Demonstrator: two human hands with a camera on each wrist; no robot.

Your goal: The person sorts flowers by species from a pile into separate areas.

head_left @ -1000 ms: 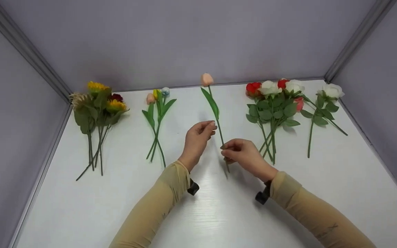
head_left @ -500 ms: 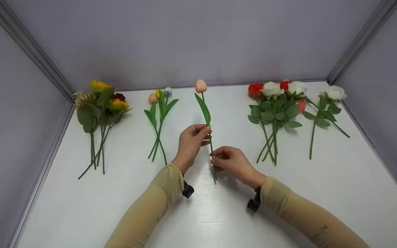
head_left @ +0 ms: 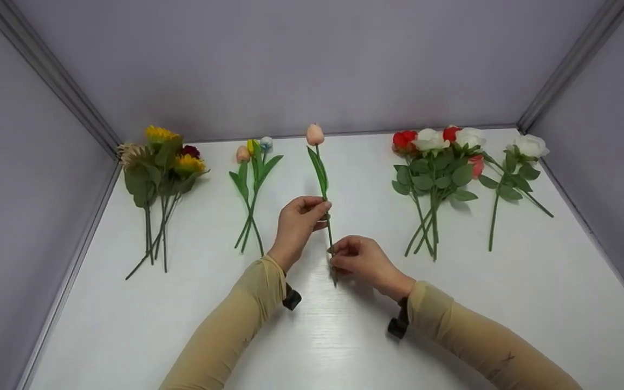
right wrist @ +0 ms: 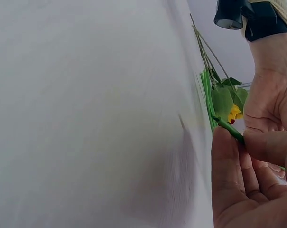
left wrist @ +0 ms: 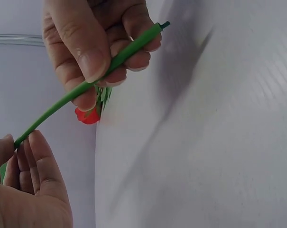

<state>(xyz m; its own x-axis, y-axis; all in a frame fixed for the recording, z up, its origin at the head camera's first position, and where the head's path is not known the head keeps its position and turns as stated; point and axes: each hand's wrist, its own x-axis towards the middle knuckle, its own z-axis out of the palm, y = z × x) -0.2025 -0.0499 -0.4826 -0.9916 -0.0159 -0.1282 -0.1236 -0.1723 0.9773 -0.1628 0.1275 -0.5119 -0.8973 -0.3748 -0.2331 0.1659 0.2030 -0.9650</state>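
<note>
A pink tulip [head_left: 315, 134] with a long green stem stands between my hands in the head view, its bloom pointing away from me. My left hand [head_left: 298, 225] pinches the stem just below the leaves with thumb and fingers. Lower down, near the cut end, my right hand [head_left: 365, 261] pinches the same stem. The left wrist view shows the slightly bent stem [left wrist: 60, 102] running from one hand to the other, above its shadow on the table. In the right wrist view, the stem's tip [right wrist: 228, 127] sticks out past my right thumb and fingers.
Tulips [head_left: 252, 184] in pink, yellow and pale blue lie crossed left of my left hand. Farther left is a bunch with sunflowers [head_left: 166, 157]. Red and white roses [head_left: 431, 162] lie to the right, beside separate white roses [head_left: 528, 146]. Grey panels [head_left: 312, 65] surround the white table [head_left: 323, 346].
My left hand, apart from the stem a second ago, has closed its fingertips on it. The tulip and my right hand have shifted left and slightly toward me.
</note>
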